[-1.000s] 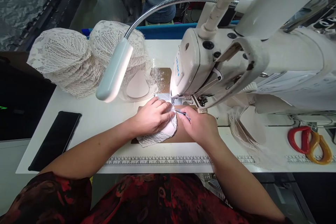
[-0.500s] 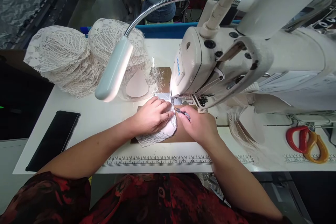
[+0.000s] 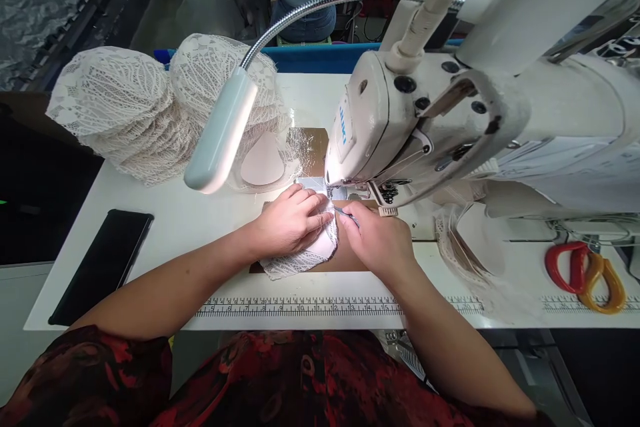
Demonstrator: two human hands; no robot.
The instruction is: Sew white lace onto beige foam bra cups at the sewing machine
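The left hand (image 3: 293, 221) lay open on lace fabric (image 3: 295, 265). The right hand (image 3: 383, 237) gripped a slim tool (image 3: 346, 215), perhaps tweezers.

The lace piece (image 3: 326, 243) is white, with a smooth pale panel and a patterned mesh border, rounded on its right side. It lies slantwise over a brown sheet (image 3: 354, 260), partly covered. A slim metal tool (image 3: 346, 215) slants beside it, tip at its right edge, far end hidden.

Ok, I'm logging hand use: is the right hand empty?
No, the right hand holds a slim tool pointing at the lace piece.
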